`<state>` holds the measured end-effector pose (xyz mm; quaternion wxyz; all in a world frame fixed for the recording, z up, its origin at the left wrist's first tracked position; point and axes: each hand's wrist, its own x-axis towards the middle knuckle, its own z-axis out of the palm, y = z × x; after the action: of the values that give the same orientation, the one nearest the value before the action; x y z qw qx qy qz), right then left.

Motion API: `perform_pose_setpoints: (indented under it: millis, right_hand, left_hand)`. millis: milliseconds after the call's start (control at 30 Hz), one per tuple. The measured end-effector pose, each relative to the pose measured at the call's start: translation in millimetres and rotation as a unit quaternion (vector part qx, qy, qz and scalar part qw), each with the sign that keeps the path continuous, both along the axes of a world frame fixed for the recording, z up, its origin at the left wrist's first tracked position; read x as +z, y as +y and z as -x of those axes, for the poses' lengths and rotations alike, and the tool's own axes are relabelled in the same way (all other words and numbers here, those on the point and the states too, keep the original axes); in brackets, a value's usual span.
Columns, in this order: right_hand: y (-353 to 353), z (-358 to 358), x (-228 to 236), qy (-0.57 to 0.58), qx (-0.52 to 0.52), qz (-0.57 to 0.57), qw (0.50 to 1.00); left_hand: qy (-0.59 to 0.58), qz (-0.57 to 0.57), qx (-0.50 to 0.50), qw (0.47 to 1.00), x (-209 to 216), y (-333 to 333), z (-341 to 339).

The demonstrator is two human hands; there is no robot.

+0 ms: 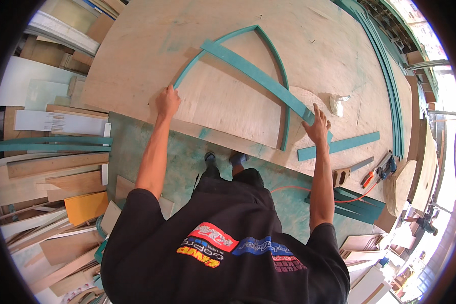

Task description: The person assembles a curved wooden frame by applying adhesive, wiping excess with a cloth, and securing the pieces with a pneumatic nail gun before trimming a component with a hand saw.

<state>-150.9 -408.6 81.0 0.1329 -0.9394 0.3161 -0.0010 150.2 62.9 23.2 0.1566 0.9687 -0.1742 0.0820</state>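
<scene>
Two curved teal strips (277, 57) meet in a point at the far side of the table and form an arch. My left hand (168, 101) is closed round the near end of its left strip. Across the arch lies a straight teal board (253, 71), slanting from upper left to lower right. My right hand (317, 126) straddles this board's right end, thumb on one side and fingers on the other. Just beyond that hand sits a small whitish, crumpled-looking item (338, 104). A shorter teal board (339, 146) lies beside my right wrist.
A handsaw (342, 176), orange-handled pliers (368, 177) and a power tool (386, 166) with an orange cord lie at the table's near right. Long teal strips (385, 76) run along its right side. Wood offcuts (55, 167) crowd the left; teal boards (357, 205) sit below right.
</scene>
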Motion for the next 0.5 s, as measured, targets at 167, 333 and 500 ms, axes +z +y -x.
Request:
perform_pose_setpoints:
  millis: [167,333,500]
  right_hand:
    - [-20.0,5.5,-11.6,-0.053,0.015,-0.034,0.998]
    - [15.4,24.3,23.3,-0.073,0.009,-0.028,0.997]
    - [77.9,61.4,52.3,-0.092,0.049,-0.122,0.987]
  left_hand:
    - [0.021,0.001,-0.013,1.0,-1.6,-9.4,-15.7]
    - [0.028,0.023,-0.008,0.999,-6.3,-5.9,-16.7]
    - [0.094,0.015,0.016,0.995,-2.3,10.6,-21.6]
